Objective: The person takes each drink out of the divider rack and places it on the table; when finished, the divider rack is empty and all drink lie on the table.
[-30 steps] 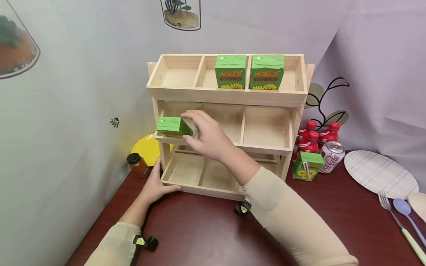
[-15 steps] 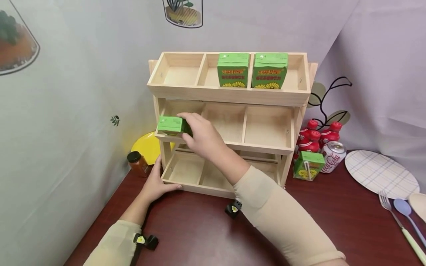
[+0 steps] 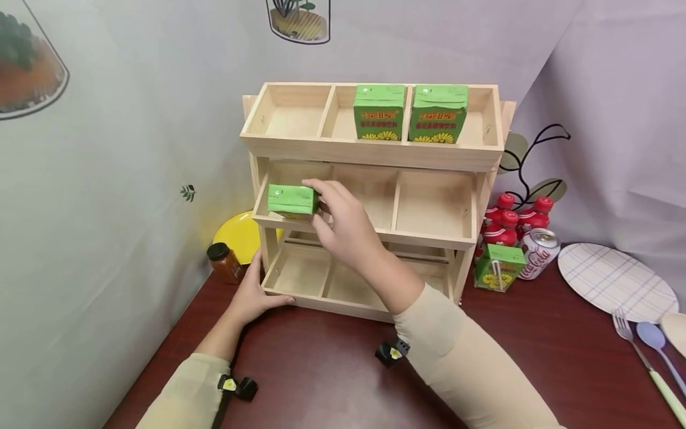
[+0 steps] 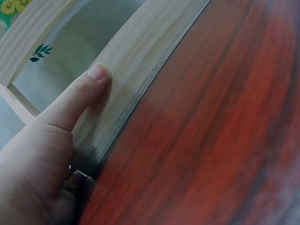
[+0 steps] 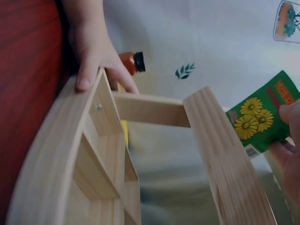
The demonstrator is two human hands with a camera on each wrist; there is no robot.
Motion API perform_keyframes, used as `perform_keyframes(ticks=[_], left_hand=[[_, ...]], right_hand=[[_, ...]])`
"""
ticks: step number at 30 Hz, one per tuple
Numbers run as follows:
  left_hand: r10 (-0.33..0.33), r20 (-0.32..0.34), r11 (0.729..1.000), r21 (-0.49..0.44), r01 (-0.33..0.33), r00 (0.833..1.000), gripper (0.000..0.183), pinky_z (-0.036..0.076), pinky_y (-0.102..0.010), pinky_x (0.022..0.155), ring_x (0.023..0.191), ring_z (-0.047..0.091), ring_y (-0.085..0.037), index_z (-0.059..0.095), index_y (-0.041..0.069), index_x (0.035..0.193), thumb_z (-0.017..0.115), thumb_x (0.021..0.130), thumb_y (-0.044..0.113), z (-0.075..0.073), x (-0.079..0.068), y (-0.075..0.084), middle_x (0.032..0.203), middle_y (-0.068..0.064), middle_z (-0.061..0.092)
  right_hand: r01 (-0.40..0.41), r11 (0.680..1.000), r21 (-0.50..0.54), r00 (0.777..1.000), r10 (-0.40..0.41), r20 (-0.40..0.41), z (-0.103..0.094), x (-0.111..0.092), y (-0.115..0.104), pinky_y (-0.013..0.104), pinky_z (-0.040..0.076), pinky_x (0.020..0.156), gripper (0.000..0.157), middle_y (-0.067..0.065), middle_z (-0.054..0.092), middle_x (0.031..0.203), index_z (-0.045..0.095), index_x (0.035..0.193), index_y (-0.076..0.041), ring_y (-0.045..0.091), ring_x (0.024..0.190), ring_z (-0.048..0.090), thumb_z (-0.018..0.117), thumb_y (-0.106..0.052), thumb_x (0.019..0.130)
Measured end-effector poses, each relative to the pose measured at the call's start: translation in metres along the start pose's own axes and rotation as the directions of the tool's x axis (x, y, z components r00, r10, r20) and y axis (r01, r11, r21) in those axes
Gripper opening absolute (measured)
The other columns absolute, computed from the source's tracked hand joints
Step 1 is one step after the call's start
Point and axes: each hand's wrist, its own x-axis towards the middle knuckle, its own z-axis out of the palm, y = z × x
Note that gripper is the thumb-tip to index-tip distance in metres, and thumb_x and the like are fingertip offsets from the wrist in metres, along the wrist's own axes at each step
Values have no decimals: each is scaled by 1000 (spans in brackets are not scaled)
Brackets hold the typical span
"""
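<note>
My right hand [image 3: 343, 223] pinches a green drink carton [image 3: 292, 200] from its right side, thumb in front and fingers behind. The carton is at the left compartment of the wooden rack's [image 3: 370, 156] middle tier. In the right wrist view, yellow flowers show on the carton [image 5: 255, 117] above the tier's front board. My left hand [image 3: 256, 298] grips the lower left corner of the rack. Its thumb lies along the bottom tier's front board [image 4: 140, 56], while the other fingers go round the side. Two matching cartons [image 3: 379, 113] stand in the top tier's middle and right compartments.
Left of the rack are a dark-lidded jar [image 3: 225, 262] and a yellow plate [image 3: 241, 235]. On its right stand red-capped bottles [image 3: 501, 229], a Coca-Cola can [image 3: 538, 254] and another green carton [image 3: 498, 268]. A checked plate [image 3: 616, 280], fork [image 3: 621, 325] and spoon [image 3: 651, 336] lie further right.
My right hand has closed its fingers on the carton and shifted it slightly right within the compartment, its front now facing more squarely forward. My left hand keeps its place on the rack's corner.
</note>
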Motion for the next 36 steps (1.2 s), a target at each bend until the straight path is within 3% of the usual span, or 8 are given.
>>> perform_keyframes(ticks=[6, 9, 13, 17, 21, 27, 30, 36], left_hand=[[12, 15, 999, -37, -12, 1000, 127, 41, -40, 95, 121, 46, -37, 18, 15, 154, 97, 54, 15, -1, 4, -1, 142, -16, 40], [0, 16, 999, -47, 1, 1000, 128, 41, -47, 94, 121, 46, -37, 18, 18, 154, 97, 54, 16, -1, 4, -4, 142, -15, 39], [-5, 12, 999, -43, 6, 1000, 130, 39, -46, 96, 123, 44, -34, 16, 24, 155, 97, 54, 17, -1, 2, -7, 145, -11, 38], [-18, 12, 1000, -17, 18, 1000, 129, 39, -35, 97, 124, 43, -32, 16, 27, 154, 97, 54, 19, -2, -1, -9, 146, -10, 37], [-33, 12, 999, 16, 33, 999, 129, 38, -25, 96, 124, 45, -32, 16, 22, 155, 97, 54, 21, -2, -5, -7, 144, -12, 38], [-17, 11, 1000, 21, 16, 1000, 130, 37, -23, 96, 124, 44, -33, 16, 15, 155, 97, 54, 19, 0, -1, -6, 145, -14, 37], [-7, -1, 1000, 20, 7, 1000, 131, 36, -21, 95, 124, 44, -30, 16, 22, 155, 98, 52, 22, 2, 0, -18, 145, -11, 38], [-12, -10, 999, 40, 12, 1000, 133, 34, -17, 96, 125, 43, -19, 15, 34, 154, 98, 50, 24, 3, 4, -39, 146, 0, 38]], right_hand=[[133, 989, -56, 991, -134, -12, -7, -9, -20, 19, 42, 95, 50, 14, 56, 126, 51, 135, -1, 18, 115, 54, 61, 4, 86], [154, 986, -67, 988, -154, 7, -9, -14, -28, 19, 42, 94, 49, 13, 57, 125, 49, 135, 0, 17, 113, 54, 61, 3, 87], [161, 986, -48, 987, -161, 8, -13, -21, -36, 21, 43, 95, 47, 13, 57, 124, 49, 135, 1, 15, 111, 54, 62, 0, 89], [146, 989, -8, 989, -147, -30, -21, -29, -39, 25, 43, 97, 46, 12, 58, 123, 49, 134, 1, 15, 115, 54, 64, -5, 91], [118, 993, -3, 990, -118, -82, -38, -39, -38, 29, 44, 97, 46, 13, 61, 124, 51, 133, 1, 19, 116, 56, 67, -8, 90], [38, 998, 56, 993, -32, -115, -69, -53, -34, 29, 51, 85, 53, 13, 60, 126, 49, 137, 0, 23, 114, 59, 68, 0, 88], [-9, 995, 100, 993, 21, -117, -81, -59, -33, 27, 53, 80, 56, 13, 61, 124, 48, 139, -2, 24, 111, 61, 69, 4, 86], [-48, 987, 151, 987, 70, -144, -100, -68, -31, 31, 52, 84, 62, 11, 63, 121, 50, 139, -3, 24, 111, 61, 70, 10, 82]])
